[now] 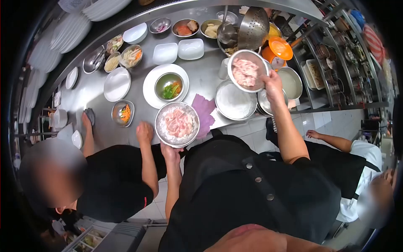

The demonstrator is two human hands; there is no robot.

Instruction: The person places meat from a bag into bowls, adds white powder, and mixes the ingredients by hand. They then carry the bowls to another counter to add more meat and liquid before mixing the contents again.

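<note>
My left hand (171,154) is closed on the near rim of a metal bowl (158,136), holding it at the counter's front edge. Pale raw meat pieces (179,123) lie in it among white powder. Further right, my right hand (273,87) grips the side of a second metal bowl (233,59). Tilted toward me, this bowl shows pinkish raw meat (246,72) inside. Below it stands a wide round container of white powder (236,101). A purple cloth (202,115) lies right of the left bowl.
A white plate (147,90) carries a bowl of greens. Small ingredient bowls and white dishes (191,49) stand behind. A perforated strainer (254,29) and an orange container (280,48) are at back right. One co-worker (113,180) stands left, another (336,164) right.
</note>
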